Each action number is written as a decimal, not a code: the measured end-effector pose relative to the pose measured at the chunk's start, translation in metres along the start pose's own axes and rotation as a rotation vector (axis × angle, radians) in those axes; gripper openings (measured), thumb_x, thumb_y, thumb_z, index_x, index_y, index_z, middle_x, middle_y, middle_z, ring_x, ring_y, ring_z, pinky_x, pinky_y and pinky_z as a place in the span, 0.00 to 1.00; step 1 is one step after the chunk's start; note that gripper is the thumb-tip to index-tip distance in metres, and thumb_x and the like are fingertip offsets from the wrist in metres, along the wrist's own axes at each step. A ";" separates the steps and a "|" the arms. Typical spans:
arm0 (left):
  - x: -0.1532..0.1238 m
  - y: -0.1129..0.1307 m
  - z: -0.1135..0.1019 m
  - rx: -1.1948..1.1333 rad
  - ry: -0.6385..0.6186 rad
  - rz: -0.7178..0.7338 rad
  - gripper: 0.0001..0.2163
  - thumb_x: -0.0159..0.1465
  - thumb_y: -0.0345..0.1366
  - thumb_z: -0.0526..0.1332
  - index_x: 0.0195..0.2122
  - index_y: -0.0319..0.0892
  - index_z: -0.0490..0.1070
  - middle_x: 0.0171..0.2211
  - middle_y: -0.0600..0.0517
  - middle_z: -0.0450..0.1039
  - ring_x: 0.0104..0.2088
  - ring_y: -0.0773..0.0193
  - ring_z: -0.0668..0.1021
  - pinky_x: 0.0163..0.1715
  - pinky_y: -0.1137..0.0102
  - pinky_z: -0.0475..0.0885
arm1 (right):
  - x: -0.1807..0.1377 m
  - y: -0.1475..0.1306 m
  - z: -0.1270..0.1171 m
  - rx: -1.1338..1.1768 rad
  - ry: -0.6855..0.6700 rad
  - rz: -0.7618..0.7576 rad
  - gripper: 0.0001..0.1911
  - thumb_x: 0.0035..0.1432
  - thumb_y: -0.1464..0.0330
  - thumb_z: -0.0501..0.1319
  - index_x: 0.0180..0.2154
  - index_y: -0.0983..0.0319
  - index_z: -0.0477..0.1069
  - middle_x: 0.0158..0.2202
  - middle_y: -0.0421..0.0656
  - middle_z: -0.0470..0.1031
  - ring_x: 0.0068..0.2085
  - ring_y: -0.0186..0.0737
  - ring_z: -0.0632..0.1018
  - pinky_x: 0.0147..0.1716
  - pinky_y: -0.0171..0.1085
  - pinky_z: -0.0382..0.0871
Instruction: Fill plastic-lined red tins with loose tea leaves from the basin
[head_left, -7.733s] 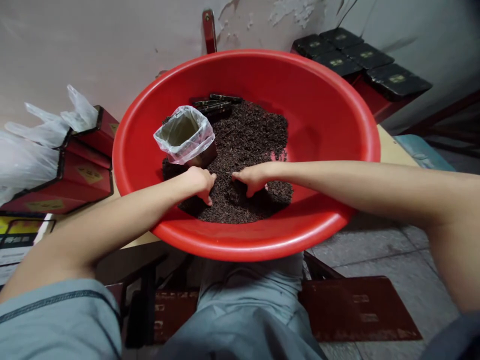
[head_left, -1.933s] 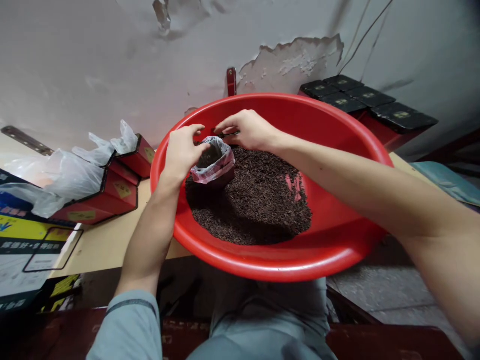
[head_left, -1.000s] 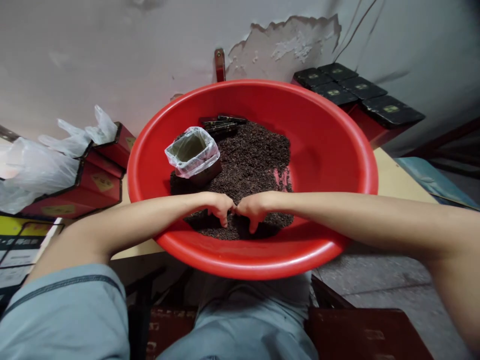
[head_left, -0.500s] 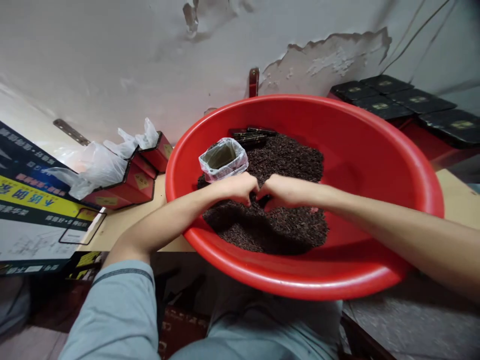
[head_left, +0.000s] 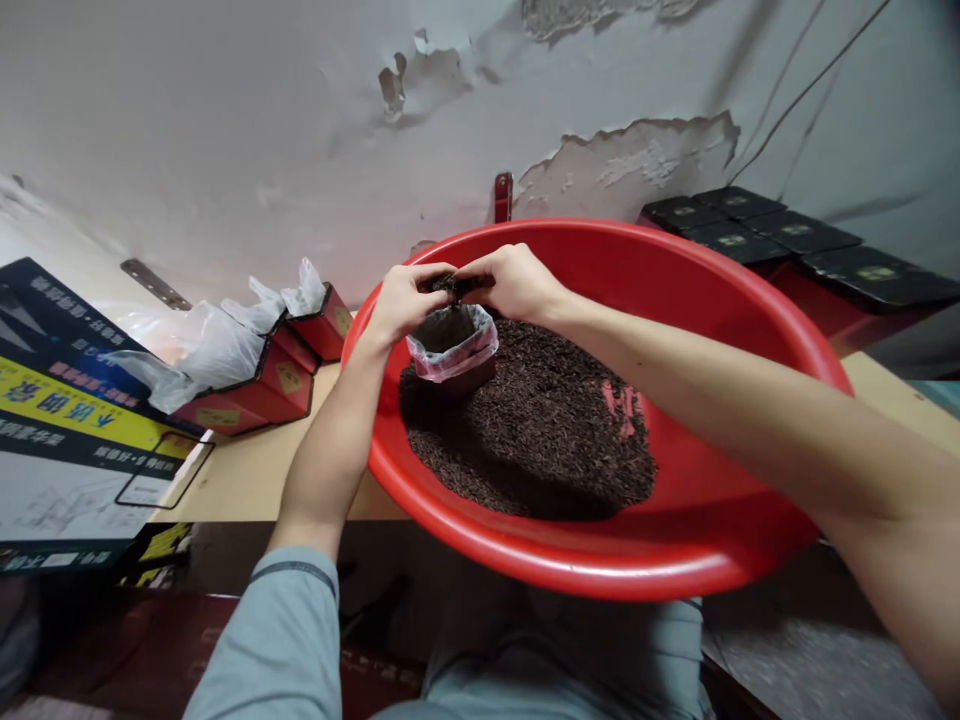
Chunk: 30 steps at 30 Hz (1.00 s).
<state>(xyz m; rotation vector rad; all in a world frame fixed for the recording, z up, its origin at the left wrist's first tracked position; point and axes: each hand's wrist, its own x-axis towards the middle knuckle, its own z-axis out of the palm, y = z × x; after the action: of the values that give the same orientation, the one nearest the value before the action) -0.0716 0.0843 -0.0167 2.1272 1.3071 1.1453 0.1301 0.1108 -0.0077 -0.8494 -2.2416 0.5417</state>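
A big red plastic basin (head_left: 720,330) holds a heap of dark loose tea leaves (head_left: 540,430). A small container lined with a clear plastic bag (head_left: 452,345) stands in the leaves at the far left. My left hand (head_left: 401,300) and my right hand (head_left: 514,282) are cupped together just above the bag's mouth. Both are closed on a clump of tea leaves (head_left: 448,285) held between them.
Red boxes with plastic bags (head_left: 255,350) lie on the wooden table (head_left: 240,480) to the left, beside a printed carton (head_left: 67,430). Black-lidded tins (head_left: 795,250) are stacked at the right against the peeling wall. My knees show below the basin.
Half a second ago both hands were scooping in the heap near the basin's middle. They have risen and moved back over the lined container, carrying leaves.
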 end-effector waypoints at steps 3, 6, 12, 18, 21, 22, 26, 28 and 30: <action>0.000 -0.008 -0.008 -0.040 -0.040 -0.050 0.19 0.54 0.31 0.64 0.47 0.38 0.85 0.40 0.50 0.85 0.41 0.58 0.83 0.48 0.63 0.78 | 0.010 -0.001 0.009 0.037 0.029 0.011 0.17 0.55 0.75 0.67 0.46 0.62 0.87 0.43 0.45 0.87 0.46 0.47 0.85 0.51 0.42 0.78; 0.000 -0.011 -0.010 -0.024 -0.078 -0.049 0.21 0.53 0.29 0.63 0.47 0.37 0.85 0.42 0.49 0.85 0.43 0.57 0.83 0.51 0.61 0.78 | 0.013 0.001 0.014 0.040 0.048 0.038 0.17 0.53 0.76 0.69 0.45 0.62 0.87 0.43 0.44 0.87 0.45 0.46 0.85 0.51 0.43 0.78; -0.001 -0.007 -0.002 -0.040 -0.085 -0.045 0.22 0.53 0.24 0.63 0.49 0.35 0.84 0.46 0.46 0.85 0.46 0.58 0.84 0.53 0.62 0.78 | 0.010 0.011 0.017 -0.012 0.066 0.056 0.15 0.52 0.74 0.71 0.43 0.62 0.86 0.42 0.44 0.86 0.45 0.47 0.85 0.52 0.45 0.78; -0.007 0.010 -0.003 0.084 -0.064 -0.271 0.16 0.57 0.25 0.64 0.46 0.35 0.83 0.35 0.49 0.83 0.32 0.63 0.83 0.35 0.69 0.81 | 0.010 0.017 0.019 0.021 0.033 0.036 0.10 0.57 0.70 0.70 0.42 0.62 0.86 0.40 0.45 0.86 0.43 0.46 0.84 0.48 0.43 0.78; -0.009 0.015 -0.005 0.138 -0.049 -0.318 0.11 0.59 0.27 0.65 0.42 0.35 0.84 0.31 0.50 0.82 0.28 0.65 0.82 0.31 0.72 0.79 | 0.011 0.018 0.017 0.013 0.027 0.030 0.10 0.58 0.69 0.69 0.41 0.63 0.86 0.39 0.45 0.86 0.42 0.45 0.83 0.47 0.42 0.77; -0.009 0.016 -0.006 0.161 -0.048 -0.315 0.11 0.59 0.27 0.65 0.41 0.35 0.84 0.30 0.50 0.82 0.28 0.65 0.82 0.31 0.72 0.79 | 0.012 0.019 0.017 0.000 0.028 0.033 0.10 0.58 0.69 0.70 0.41 0.63 0.86 0.38 0.44 0.85 0.41 0.44 0.83 0.46 0.42 0.76; -0.008 0.015 -0.004 0.279 -0.047 -0.267 0.13 0.59 0.26 0.65 0.42 0.37 0.86 0.34 0.49 0.85 0.32 0.63 0.83 0.39 0.68 0.81 | 0.013 0.023 0.015 -0.072 0.014 0.033 0.11 0.57 0.66 0.71 0.41 0.64 0.86 0.35 0.44 0.84 0.38 0.43 0.82 0.46 0.43 0.77; -0.008 0.013 -0.003 0.318 -0.050 -0.231 0.14 0.58 0.24 0.65 0.43 0.38 0.86 0.38 0.48 0.86 0.36 0.61 0.84 0.46 0.66 0.81 | 0.012 0.023 0.014 -0.082 -0.005 0.025 0.11 0.58 0.66 0.71 0.42 0.63 0.86 0.37 0.44 0.85 0.40 0.45 0.82 0.48 0.45 0.77; -0.008 0.010 -0.002 0.322 -0.072 -0.195 0.15 0.58 0.24 0.65 0.44 0.39 0.87 0.41 0.48 0.87 0.41 0.60 0.85 0.51 0.65 0.79 | 0.009 0.021 0.011 -0.066 -0.020 0.023 0.11 0.58 0.68 0.70 0.43 0.62 0.86 0.41 0.46 0.86 0.43 0.47 0.83 0.51 0.47 0.77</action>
<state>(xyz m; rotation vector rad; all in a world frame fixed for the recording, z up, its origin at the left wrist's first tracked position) -0.0692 0.0719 -0.0123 2.1720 1.7165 0.8160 0.1265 0.1304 -0.0232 -0.9077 -2.2817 0.4912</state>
